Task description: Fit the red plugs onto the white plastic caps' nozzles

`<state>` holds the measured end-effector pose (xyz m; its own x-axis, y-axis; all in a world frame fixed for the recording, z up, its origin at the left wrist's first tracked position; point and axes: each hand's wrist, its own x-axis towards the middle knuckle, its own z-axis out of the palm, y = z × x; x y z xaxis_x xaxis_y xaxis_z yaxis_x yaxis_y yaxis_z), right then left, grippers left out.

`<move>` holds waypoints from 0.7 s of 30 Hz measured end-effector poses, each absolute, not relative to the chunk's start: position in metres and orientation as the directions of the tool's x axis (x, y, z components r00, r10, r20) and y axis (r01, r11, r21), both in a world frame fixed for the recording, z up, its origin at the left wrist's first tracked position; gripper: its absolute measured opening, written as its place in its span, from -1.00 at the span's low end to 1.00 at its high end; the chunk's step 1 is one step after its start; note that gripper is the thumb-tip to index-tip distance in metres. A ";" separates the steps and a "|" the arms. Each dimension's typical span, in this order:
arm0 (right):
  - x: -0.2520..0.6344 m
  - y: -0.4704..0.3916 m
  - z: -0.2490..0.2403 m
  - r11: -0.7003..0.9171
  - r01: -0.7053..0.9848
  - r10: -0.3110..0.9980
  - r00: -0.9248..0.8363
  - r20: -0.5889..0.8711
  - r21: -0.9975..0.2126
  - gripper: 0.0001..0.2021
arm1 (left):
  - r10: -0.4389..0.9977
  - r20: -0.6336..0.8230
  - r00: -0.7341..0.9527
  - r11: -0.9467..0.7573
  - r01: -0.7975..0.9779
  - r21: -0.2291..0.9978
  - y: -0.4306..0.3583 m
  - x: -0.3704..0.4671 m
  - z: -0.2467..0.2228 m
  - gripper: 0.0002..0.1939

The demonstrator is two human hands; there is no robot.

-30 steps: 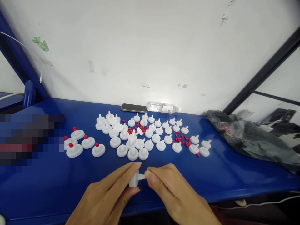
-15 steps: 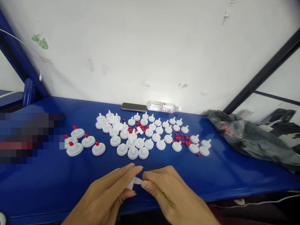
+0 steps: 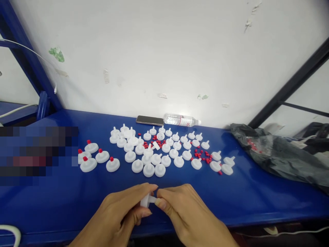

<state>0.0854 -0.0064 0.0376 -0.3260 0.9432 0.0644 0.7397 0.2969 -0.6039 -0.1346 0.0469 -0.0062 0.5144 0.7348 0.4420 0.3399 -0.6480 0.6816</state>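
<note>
Near the table's front edge, my left hand (image 3: 123,209) is closed around the wide round base of a white nozzle cap (image 3: 145,200), whose spout points right. My right hand (image 3: 180,209) pinches the tip of that spout between thumb and forefinger. Whether a small red cap sits under those fingers is hidden. Beyond my hands, many similar white nozzle caps (image 3: 148,170) stand on the blue table, their spouts bare. Small red caps (image 3: 203,155) lie loose among them. To the left is a group of white nozzle caps with red tips (image 3: 112,164).
A phone (image 3: 149,120) and a clear plastic bottle (image 3: 180,119) lie against the white wall. At the right, a dark plastic bag (image 3: 277,161) has red pieces showing in it. A white cable (image 3: 12,230) curves at the lower left.
The camera view has shifted slightly, so the table's contents appear a little right and lower. Both hands keep the same hold, with the nozzle cap's base a bit more visible.
</note>
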 end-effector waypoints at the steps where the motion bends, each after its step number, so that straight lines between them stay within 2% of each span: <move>1: 0.086 -0.006 0.038 0.298 0.738 0.943 -0.326 0.066 -0.606 -0.68 | 0.728 0.461 0.507 -0.664 0.357 0.657 0.047 -0.133 -0.002 -0.69; 7: 0.085 -0.006 0.046 0.302 0.710 0.936 -0.347 0.057 -0.636 -0.58 | 0.661 0.471 0.585 -0.749 0.469 0.469 0.039 -0.124 0.011 -0.86; 10: 0.084 -0.006 0.048 0.300 0.731 0.945 -0.318 0.083 -0.613 -0.55 | 0.674 0.516 0.529 -0.735 0.553 0.392 0.040 -0.129 0.009 -0.85; 12: 0.084 -0.005 0.046 0.288 0.749 0.953 -0.287 0.100 -0.597 -0.55 | 0.679 0.516 0.521 -0.723 0.595 0.351 0.046 -0.139 0.007 -0.81; 17: 0.083 -0.001 0.039 0.281 0.754 0.958 -0.256 0.129 -0.594 -0.55 | 0.756 0.569 0.323 -0.551 0.783 0.288 0.075 -0.177 0.000 -0.60; 21: 0.082 0.002 0.038 0.271 0.769 0.962 -0.200 0.185 -0.580 -0.55 | 0.757 0.587 0.287 -0.502 0.830 0.242 0.097 -0.204 0.000 -0.62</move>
<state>0.0820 0.0018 0.0378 -0.1997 0.9623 0.1848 0.7686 0.2709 -0.5795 -0.2039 0.0974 0.0002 0.2865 0.7570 0.5872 0.8302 -0.5021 0.2422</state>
